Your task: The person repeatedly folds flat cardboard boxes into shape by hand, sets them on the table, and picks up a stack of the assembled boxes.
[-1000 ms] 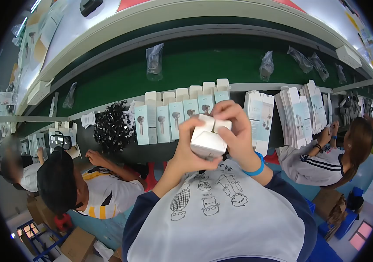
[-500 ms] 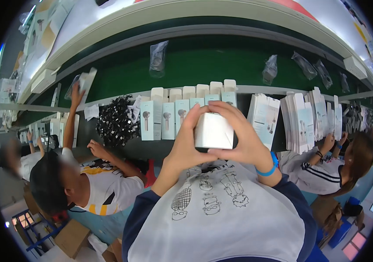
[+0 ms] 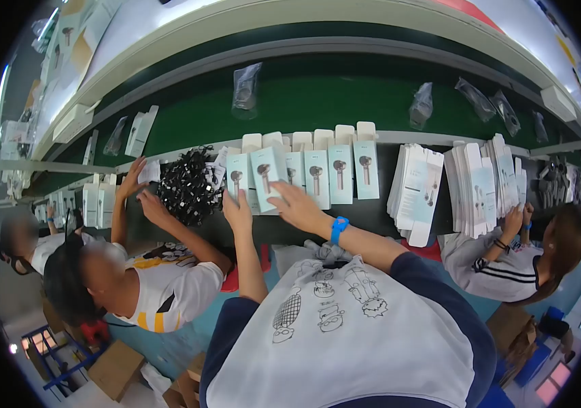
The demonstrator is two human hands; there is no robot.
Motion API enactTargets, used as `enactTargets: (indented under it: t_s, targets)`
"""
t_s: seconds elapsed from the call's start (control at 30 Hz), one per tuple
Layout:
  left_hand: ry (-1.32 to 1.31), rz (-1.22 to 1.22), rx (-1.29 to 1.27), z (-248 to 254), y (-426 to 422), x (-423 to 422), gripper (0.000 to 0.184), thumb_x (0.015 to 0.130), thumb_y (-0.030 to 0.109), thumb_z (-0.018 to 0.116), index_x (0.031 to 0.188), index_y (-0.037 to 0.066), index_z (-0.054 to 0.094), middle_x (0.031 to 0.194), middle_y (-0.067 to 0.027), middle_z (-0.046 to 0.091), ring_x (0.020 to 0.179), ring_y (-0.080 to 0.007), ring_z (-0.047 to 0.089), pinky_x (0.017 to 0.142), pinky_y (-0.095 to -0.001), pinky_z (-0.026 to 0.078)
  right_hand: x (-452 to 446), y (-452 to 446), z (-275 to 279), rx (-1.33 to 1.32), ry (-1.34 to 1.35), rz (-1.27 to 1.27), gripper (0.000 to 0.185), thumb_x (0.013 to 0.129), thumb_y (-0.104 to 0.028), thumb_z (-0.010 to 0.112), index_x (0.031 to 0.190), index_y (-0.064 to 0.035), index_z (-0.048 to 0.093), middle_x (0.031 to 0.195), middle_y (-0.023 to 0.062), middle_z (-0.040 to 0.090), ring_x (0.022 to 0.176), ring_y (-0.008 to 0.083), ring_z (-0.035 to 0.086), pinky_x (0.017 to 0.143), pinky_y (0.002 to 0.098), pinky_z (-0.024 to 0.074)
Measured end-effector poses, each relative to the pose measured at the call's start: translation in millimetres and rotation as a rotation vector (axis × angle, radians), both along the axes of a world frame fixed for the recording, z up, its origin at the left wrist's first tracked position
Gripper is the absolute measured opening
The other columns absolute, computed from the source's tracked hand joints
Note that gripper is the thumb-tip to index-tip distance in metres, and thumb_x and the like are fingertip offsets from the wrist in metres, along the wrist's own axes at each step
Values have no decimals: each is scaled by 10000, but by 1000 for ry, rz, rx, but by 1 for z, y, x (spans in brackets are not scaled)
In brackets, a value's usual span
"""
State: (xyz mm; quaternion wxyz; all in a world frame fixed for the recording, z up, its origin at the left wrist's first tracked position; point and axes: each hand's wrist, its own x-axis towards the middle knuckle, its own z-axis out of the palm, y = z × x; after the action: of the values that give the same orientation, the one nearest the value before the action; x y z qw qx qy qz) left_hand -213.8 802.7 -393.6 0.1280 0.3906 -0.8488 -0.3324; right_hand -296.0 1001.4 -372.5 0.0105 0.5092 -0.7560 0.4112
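Observation:
Upright light-blue boxes with earphone pictures and raised white flaps stand in a row. One box (image 3: pixel 264 170) leans slightly among them at the left part of the row, with my right hand (image 3: pixel 298 207) closed on its lower right side. My left hand (image 3: pixel 238 216) is open, its fingertips against the bottom of the leftmost box (image 3: pixel 237 166). A blue band (image 3: pixel 338 230) is on my right wrist. To the left of the row lies a pile of small black items (image 3: pixel 188 187).
Flat cartons (image 3: pixel 416 190) are stacked on the right, with more (image 3: pixel 470 190) beyond. Bagged parts (image 3: pixel 246 90) lie on the green belt (image 3: pixel 331 88). One co-worker (image 3: pixel 161 292) sits at left, hands near the black pile; another (image 3: pixel 508 265) sits at right.
My hands have parted and moved left and down to the row; the white-topped box they held up now appears among the others. The left co-worker's raised arm has come down, leaving boxes on the belt.

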Motion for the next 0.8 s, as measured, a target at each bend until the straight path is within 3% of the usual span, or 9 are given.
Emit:
enactTargets:
  t_s: [0.13, 0.23, 0.3, 0.4, 0.5, 0.6, 0.67, 0.7, 0.8]
  targets:
    - [93, -15, -81, -13, -3, 6, 567, 867, 262, 619, 1267, -103, 453, 1196, -313, 542, 1125, -432, 514, 987, -454, 374, -12, 38, 29, 10, -327, 63, 646, 793, -195, 701, 1366, -91, 421, 1423, 235, 353, 1347, 411, 306, 1095, 477, 295]
    - [175, -1, -188, -19, -21, 12, 554, 849, 195, 641, 1267, -111, 445, 1184, -296, 539, 1105, -414, 510, 991, -443, 366, -36, 116, 28, 39, -213, -640, 669, 814, -238, 678, 1359, 20, 390, 1433, 259, 338, 1352, 426, 288, 1122, 474, 232]
    - [182, 93, -226, 24, 0, 2, 549, 838, 136, 649, 1279, -108, 430, 1231, -278, 499, 1144, -387, 474, 1018, -428, 336, -49, 190, 8, 197, 2, -1117, 829, 784, -305, 706, 1390, 90, 302, 1421, 331, 293, 1334, 469, 267, 1116, 511, 210]
    - [233, 86, -192, 59, 23, -16, 538, 836, 101, 634, 1286, -92, 412, 1286, -250, 444, 1197, -355, 417, 1046, -418, 292, -40, 281, 2, 572, -268, -1383, 928, 705, -422, 768, 1355, 96, 355, 1410, 377, 277, 1329, 506, 253, 1101, 511, 235]
    - [314, -33, -222, 70, 54, -39, 528, 828, 92, 629, 1277, -85, 416, 1263, -236, 451, 1184, -356, 422, 1040, -419, 297, -27, 312, -4, 620, -491, -1349, 638, 723, -362, 774, 1145, 68, 563, 1360, 336, 381, 1238, 498, 373, 1033, 506, 326]
    - [392, -275, -122, 80, 105, -69, 580, 799, 73, 661, 1309, -41, 410, 1305, -196, 453, 1219, -316, 422, 1062, -411, 290, -30, 278, 53, 205, 45, -1230, 230, 845, -151, 672, 970, 34, 616, 1113, 208, 590, 951, 365, 559, 793, 450, 463]
    - [306, -435, 163, 92, 153, -82, 729, 776, 123, 714, 1389, -3, 339, 1387, -184, 394, 1295, -302, 373, 1091, -424, 272, -18, 229, 85, -144, -480, -1154, 163, 876, -119, 632, 988, -1, 625, 790, 147, 647, 667, 283, 631, 611, 342, 480]
    - [250, -564, 273, 91, 174, -85, 930, 721, 162, 773, 1456, 22, 220, 1434, -184, 342, 1326, -312, 343, 1093, -426, 276, -10, 209, 94, -125, -517, -1075, 138, 887, -100, 614, 987, -6, 620, 793, 163, 644, 685, 271, 640, 613, 334, 478]
    - [442, -698, 581, 111, 215, -96, 1109, 660, 205, 825, 1488, 42, 105, 1465, -200, 286, 1347, -322, 308, 1090, -445, 283, 9, 170, 110, -236, -617, -749, 176, 861, -77, 635, 1013, 7, 603, 856, 182, 644, 748, 264, 656, 689, 330, 505]
